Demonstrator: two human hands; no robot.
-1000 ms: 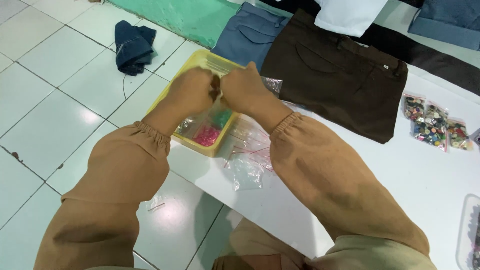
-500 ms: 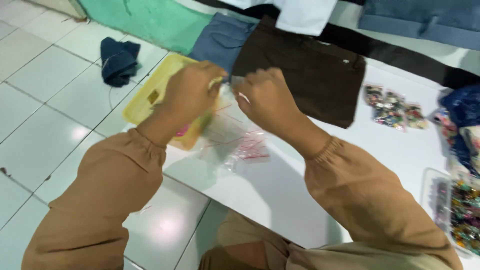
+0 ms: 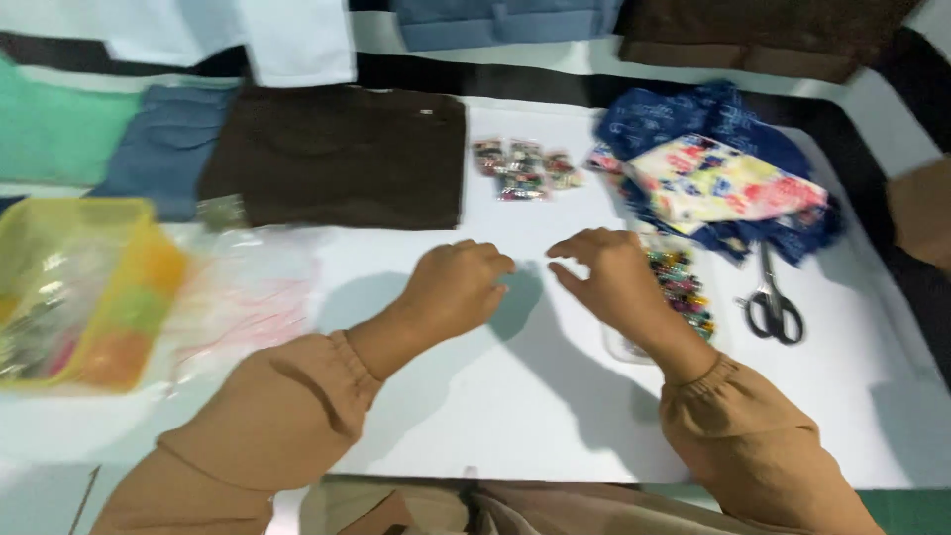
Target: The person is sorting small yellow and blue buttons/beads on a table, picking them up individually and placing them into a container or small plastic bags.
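White tabletop [image 3: 515, 396] carries folded cloth along the far edge: dark brown piece [image 3: 342, 154], blue denim piece [image 3: 163, 149], green one [image 3: 50, 134] at far left, navy printed fabric [image 3: 693, 114] with a floral folded piece [image 3: 718, 183] on top. Yellow plastic basket [image 3: 89, 287] sits at left with blurred small items inside; clear plastic bags [image 3: 248, 297] lie just beside it. Small packets of beads or buttons [image 3: 523, 168] sit near the brown cloth. Black-handled scissors [image 3: 773, 302] lie at right.

Left hand [image 3: 456, 287] hovers low over bare tabletop, fingers curled loosely, grip holding nothing visible. Right hand [image 3: 609, 277] has fingers spread and half open, also empty as far as the view shows, palm side hidden. It sits just beside, partly over, a clear tray of coloured beads [image 3: 684, 287], the nearest thing to either hand; that tray lies between the right hand and the scissors.

Judgement: for clean handling of the bead tray, approach from the side wall, keep it level so the beads don't spill, and steady with the other hand flat on the tabletop. Frame is motion blurred at left.
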